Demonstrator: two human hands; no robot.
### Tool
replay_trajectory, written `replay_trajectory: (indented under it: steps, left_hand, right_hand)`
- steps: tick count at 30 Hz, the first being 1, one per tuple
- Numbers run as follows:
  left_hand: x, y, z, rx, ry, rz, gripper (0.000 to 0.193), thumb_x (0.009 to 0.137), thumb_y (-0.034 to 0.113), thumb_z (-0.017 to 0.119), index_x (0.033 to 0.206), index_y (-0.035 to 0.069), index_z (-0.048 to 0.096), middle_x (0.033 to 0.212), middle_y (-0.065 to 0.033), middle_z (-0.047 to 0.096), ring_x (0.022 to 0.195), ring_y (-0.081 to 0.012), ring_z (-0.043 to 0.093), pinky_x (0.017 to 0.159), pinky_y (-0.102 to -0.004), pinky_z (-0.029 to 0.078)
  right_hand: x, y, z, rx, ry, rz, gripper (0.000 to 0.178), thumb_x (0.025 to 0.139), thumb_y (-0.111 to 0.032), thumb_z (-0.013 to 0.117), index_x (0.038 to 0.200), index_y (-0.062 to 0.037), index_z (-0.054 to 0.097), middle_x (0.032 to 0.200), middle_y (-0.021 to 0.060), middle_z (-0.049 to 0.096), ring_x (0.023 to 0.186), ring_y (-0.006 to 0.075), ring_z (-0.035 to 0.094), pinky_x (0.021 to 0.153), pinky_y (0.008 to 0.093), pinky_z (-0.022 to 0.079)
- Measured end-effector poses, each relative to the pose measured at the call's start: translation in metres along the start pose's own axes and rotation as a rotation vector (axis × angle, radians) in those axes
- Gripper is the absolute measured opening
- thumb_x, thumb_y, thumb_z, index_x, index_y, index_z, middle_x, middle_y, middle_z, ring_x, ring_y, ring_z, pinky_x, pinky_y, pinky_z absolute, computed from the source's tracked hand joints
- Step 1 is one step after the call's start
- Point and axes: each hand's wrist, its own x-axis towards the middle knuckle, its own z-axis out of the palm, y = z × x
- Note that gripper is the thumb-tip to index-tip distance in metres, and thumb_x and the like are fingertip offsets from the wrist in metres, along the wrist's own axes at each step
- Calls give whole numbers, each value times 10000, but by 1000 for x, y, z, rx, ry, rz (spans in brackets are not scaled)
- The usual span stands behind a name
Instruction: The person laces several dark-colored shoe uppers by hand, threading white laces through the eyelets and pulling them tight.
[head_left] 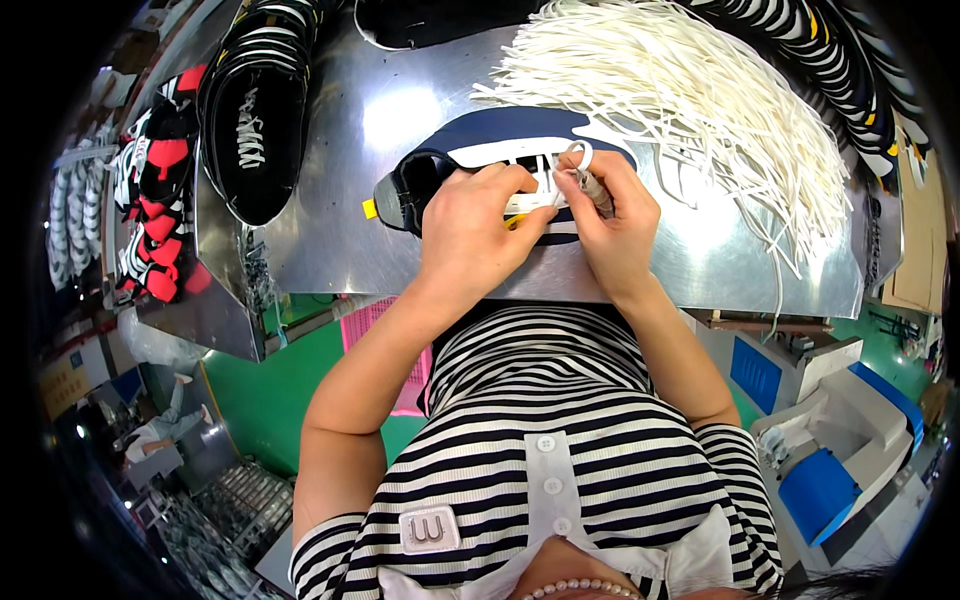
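A navy and white shoe upper (510,126) lies sideways before me on the metal bench, its dark opening and yellow tab to the left. My left hand (478,222) is closed on its near side, thumb and forefinger curled at the lacing area. Over the front of the eyelet rows, my right hand (615,215) pinches a white shoelace (583,150), which loops up above the fingertips. White lace strands cross between the eyelet rows. A brownish-grey wrapped piece (597,196) shows among the right fingers; whether it is a tool handle or a finger wrap is unclear.
A big heap of white laces (690,80) spreads over the bench (340,200) at the back right. Black striped shoes (255,130) stand at the left, with more along the far right. Red, black and white shoe parts (160,210) hang farther left. A pink crate (385,350) sits below the bench edge.
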Motion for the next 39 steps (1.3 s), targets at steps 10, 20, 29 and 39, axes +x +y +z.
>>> replay_trajectory:
  steps: [10, 20, 29, 39]
  left_hand:
    - [3, -7, 2, -1, 14, 39, 283, 767, 278, 773, 870, 39, 663, 847, -102, 679, 746, -301, 625, 713, -373, 467]
    - [-11, -2, 7, -36, 80, 230, 226, 727, 152, 800, 811, 17, 639, 731, -113, 610, 646, -297, 600, 573, -368, 435]
    - [-29, 6, 11, -26, 129, 350, 176, 754, 25, 748, 881, 27, 626, 714, -109, 547, 609, -277, 557, 529, -376, 413]
    - [-35, -15, -13, 86, 153, 366, 151, 765, 81, 753, 879, 70, 655, 717, -47, 573, 602, -248, 546, 572, -359, 396]
  right_hand:
    - [-27, -29, -39, 41, -320, 421, 124, 959, -82, 599, 1020, 13, 549, 804, 126, 683, 757, 184, 689, 679, 281, 513]
    - [-29, -26, -34, -78, -323, 418, 136, 933, -99, 615, 955, -9, 515, 733, 146, 655, 677, 305, 663, 611, 372, 492]
    - [-33, -28, -6, -209, -245, 252, 171, 957, -143, 560, 1004, -18, 452, 744, 169, 639, 674, 373, 646, 595, 452, 497]
    - [-36, -62, -107, 13, -165, 366, 184, 881, -14, 675, 1063, -12, 647, 731, -10, 615, 650, -11, 530, 529, 191, 424]
